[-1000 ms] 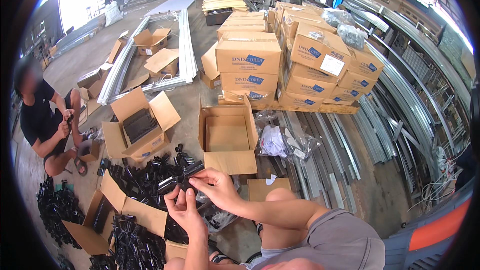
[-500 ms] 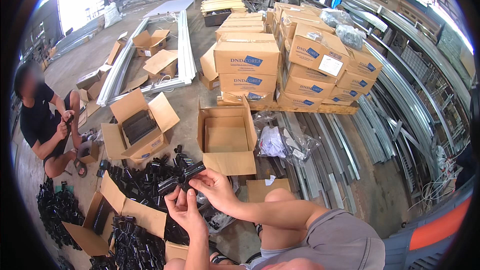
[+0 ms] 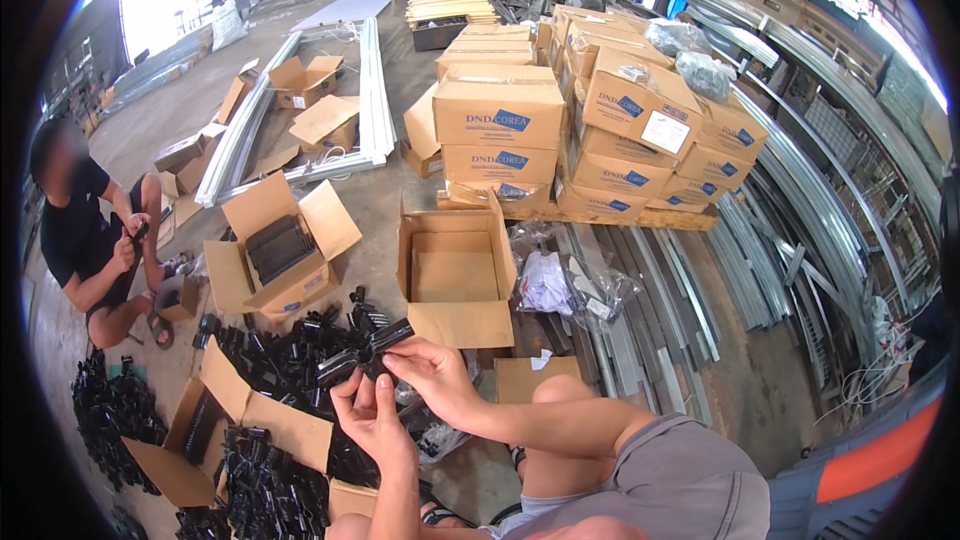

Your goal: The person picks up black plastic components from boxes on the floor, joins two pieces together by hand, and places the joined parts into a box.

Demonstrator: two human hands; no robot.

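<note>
In front of my knees, both hands grip a glossy black fitting (image 3: 390, 336) made of short bar-like sections set at an angle; its exact kind cannot be made out. My left hand (image 3: 378, 428) pinches it from below with thumb and fingers. On the right-hand side, my right hand (image 3: 438, 378) has its thumb and fingertips closed round the upper section. Just beyond and to the left of my hands lies a loose pile of similar black fittings (image 3: 285, 365). More black fittings (image 3: 270, 475) are heaped nearer me, beside an open carton (image 3: 292, 432).
An open carton (image 3: 455, 322) stands beyond my hands; another (image 3: 322, 272), holding dark parts, is left of it. A co-worker (image 3: 75, 230) squats at the left, holding a small black piece. Stacked cartons (image 3: 497, 155) sit on a pallet, with metal profiles (image 3: 640, 330) on the floor at right.
My hands keep almost the same hold on the fitting, with only a slight shift. The co-worker's hands have moved a little around the small black piece.
</note>
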